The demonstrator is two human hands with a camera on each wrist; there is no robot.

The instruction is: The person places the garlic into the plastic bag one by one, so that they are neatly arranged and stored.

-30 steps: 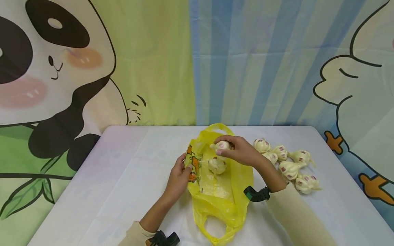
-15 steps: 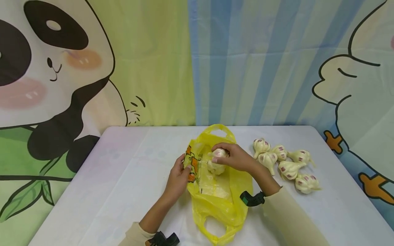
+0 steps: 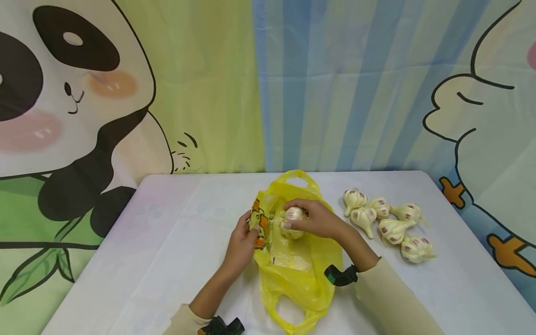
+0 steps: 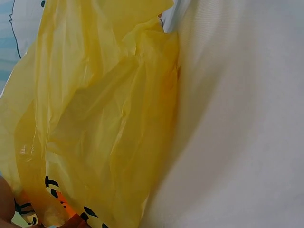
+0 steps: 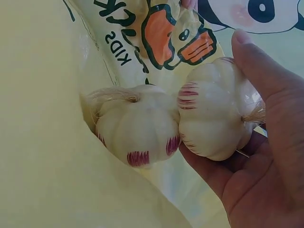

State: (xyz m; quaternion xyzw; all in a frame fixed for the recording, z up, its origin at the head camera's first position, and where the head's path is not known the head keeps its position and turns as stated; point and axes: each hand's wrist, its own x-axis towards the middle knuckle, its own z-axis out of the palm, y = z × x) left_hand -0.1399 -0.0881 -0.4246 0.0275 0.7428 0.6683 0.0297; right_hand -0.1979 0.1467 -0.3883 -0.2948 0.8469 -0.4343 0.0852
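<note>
A yellow plastic bag with orange and black duck print lies on the table, its mouth spread open. My left hand pinches the bag's left edge beside the print. Inside the mouth, my right hand holds a garlic bulb between thumb and fingers. In the right wrist view this garlic bulb sits right against a second garlic bulb that rests in the bag. The left wrist view is mostly filled by the yellow bag; little of the left hand shows there.
Several more garlic bulbs lie in a loose group to the right of the bag. The white table runs back to a cartoon-printed curtain. Both wrists wear black camera mounts.
My right hand has moved down and slightly left into the bag's mouth with its garlic bulb, now overlapping the one inside. My left hand has stayed on the bag's edge.
</note>
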